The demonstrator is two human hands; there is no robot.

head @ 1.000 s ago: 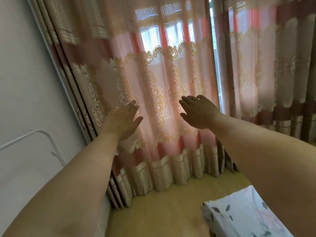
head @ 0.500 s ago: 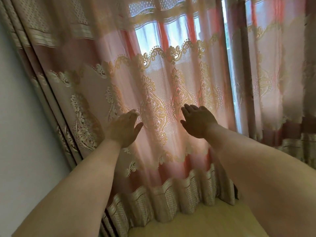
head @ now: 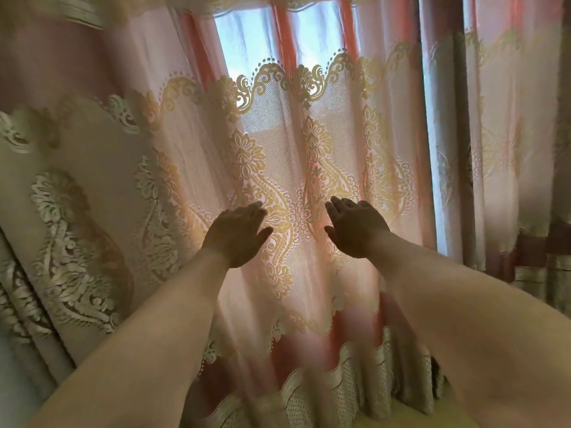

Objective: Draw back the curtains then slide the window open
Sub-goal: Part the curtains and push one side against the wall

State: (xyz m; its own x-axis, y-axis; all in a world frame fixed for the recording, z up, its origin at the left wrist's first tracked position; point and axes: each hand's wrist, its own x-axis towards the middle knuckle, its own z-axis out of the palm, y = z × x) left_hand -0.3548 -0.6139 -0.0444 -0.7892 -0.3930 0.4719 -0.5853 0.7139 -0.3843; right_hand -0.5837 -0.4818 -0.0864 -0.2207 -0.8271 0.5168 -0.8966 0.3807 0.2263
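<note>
l hand (head: 236, 236) flat | r hand (head: 355, 231) flat | at curtain (head: 296, 149)

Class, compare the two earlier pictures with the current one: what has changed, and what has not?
The view has closed in on the curtain; the wall, floor and patterned fabric seen earlier have left the frame. Both hands, left and right, remain open, reaching toward the curtain. Nothing is grasped; the curtain stays drawn.

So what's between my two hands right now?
Only curtain: in the head view, a bare stretch of the pink curtain panel with its gold scroll pattern shows between the left hand and right hand.
</note>
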